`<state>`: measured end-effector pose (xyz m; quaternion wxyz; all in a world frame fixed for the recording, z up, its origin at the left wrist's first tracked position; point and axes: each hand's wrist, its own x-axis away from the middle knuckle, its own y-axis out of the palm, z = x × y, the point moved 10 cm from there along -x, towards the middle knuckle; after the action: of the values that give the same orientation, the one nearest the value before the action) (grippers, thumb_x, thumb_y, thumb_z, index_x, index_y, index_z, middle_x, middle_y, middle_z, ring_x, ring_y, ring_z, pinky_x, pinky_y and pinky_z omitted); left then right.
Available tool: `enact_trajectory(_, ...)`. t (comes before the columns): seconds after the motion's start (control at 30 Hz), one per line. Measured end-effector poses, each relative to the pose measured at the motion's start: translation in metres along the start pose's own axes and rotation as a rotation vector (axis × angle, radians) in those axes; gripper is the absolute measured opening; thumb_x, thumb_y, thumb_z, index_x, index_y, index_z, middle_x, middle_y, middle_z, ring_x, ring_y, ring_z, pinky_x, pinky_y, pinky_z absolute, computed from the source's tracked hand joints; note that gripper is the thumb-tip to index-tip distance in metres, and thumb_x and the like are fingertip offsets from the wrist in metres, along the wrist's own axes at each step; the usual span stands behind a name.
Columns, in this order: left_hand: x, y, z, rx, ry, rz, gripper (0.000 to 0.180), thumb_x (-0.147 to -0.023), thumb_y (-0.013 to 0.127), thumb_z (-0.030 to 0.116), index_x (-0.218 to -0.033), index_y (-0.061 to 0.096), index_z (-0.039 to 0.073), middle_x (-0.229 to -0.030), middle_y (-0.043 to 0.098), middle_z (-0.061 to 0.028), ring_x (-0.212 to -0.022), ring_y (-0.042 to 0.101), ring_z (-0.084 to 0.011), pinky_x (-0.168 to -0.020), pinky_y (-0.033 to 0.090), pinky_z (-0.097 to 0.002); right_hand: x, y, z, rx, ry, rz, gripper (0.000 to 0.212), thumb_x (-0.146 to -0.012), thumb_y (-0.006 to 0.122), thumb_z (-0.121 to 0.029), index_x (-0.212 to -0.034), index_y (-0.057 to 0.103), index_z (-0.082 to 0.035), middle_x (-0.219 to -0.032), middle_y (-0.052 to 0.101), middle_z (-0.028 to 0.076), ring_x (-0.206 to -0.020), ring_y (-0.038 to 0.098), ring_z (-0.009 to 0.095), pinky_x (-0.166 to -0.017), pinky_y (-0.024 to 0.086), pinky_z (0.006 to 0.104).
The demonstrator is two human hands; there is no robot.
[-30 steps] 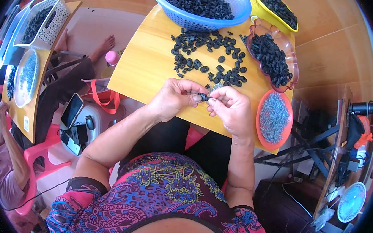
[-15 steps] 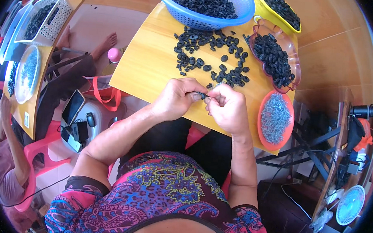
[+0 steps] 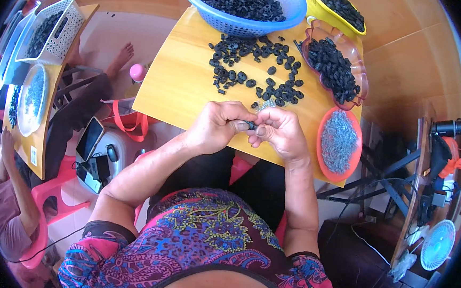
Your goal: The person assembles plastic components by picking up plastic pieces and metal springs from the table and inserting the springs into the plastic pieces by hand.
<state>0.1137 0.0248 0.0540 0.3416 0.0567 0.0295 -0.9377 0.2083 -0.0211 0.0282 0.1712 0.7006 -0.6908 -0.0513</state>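
— Left hand (image 3: 218, 126), centre of frame: pinching a small black ring (image 3: 250, 125) at the fingertips, steadying it?

— Likely. Right hand (image 3: 277, 132) closed on the same ring, sharing the hold. Loose rings (image 3: 257, 65) just above on the table (image 3: 176, 81); orange dish (image 3: 338, 143) at right, within reach.
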Motion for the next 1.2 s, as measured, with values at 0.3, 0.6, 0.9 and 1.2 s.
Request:
enact_trajectory(0.3,-0.007,0.011,-0.006,-0.086,-0.067,-0.008,0.022,-0.082,0.060,-0.004,-0.104,0.063,-0.002,-0.094,0.061,-0.0088,-0.088,0.059,-0.0153,-0.080,0.047,-0.0272,0.013,-0.016,-0.033,0.280,-0.067,0.112,0.011,-0.086,0.059,-0.003,-0.093,0.058,0.005,-0.078,0.063,0.010,-0.064,0.062,0.014,-0.058,0.052,0.0247)
enact_trajectory(0.6,0.055,0.034,0.197,-0.375,0.868,-0.109,0.033,-0.063,0.063,-0.007,-0.096,0.058,-0.005,-0.090,0.060,-0.0159,-0.077,0.060,-0.0291,-0.066,0.049,-0.0351,0.052,-0.126,-0.171,1.417,-0.281,0.928,0.024,-0.081,0.065,-0.007,-0.102,0.062,0.004,-0.080,0.066,0.015,-0.068,0.063,0.019,-0.063,0.051,0.0297)
enact_trajectory(0.9,0.068,0.052,0.250,-0.520,1.078,-0.098,0.030,-0.064,0.060,-0.009,-0.094,0.059,-0.005,-0.088,0.061,-0.0162,-0.075,0.060,-0.0280,-0.065,0.049,-0.0339,0.079,-0.009,-0.161,1.184,-0.471,0.461,0.017,-0.077,0.068,0.000,-0.093,0.062,0.003,-0.081,0.063,0.009,-0.068,0.060,0.014,-0.064,0.049,0.0258)
enact_trajectory(1.2,0.071,0.061,0.261,-0.485,1.136,-0.083,0.029,-0.065,0.056,-0.011,-0.092,0.060,-0.005,-0.087,0.061,-0.0165,-0.073,0.060,-0.0268,-0.064,0.049,-0.0326,0.125,0.096,-0.200,1.131,-0.973,0.152,0.018,-0.067,0.068,0.001,-0.085,0.066,-0.001,-0.081,0.064,0.013,-0.068,0.064,0.024,-0.058,0.052,0.0318)
